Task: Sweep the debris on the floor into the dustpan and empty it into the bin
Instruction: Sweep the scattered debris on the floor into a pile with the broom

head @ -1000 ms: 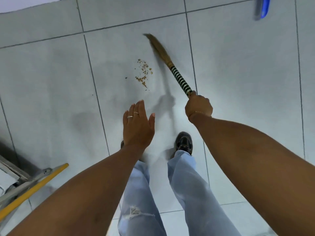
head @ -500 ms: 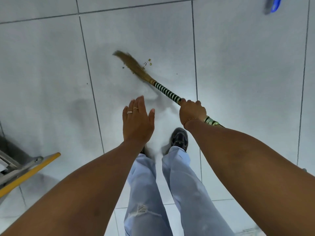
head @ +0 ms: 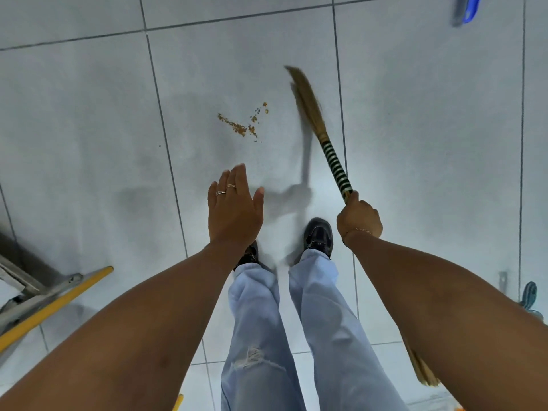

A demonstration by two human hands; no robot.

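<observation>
A small heap of orange-brown debris (head: 243,126) lies on the white tiled floor ahead of my feet. My right hand (head: 358,216) grips the black-and-white striped handle of a straw hand broom (head: 321,134). Its blurred bristle end points away from me, to the right of the debris and apart from it. My left hand (head: 234,209) hovers flat, palm down, fingers together, holding nothing. A blue object (head: 470,8), possibly the dustpan, lies at the top right edge. No bin is visible.
A yellow pole (head: 56,304) and a grey metal frame (head: 20,280) stand at the lower left. A teal object (head: 529,295) sits at the right edge. My legs and black shoes (head: 318,235) are just below the hands.
The broom swung from the left, across the debris, back to the right side. The debris now lies in a tighter streak left of the bristles. My left hand barely moved.
</observation>
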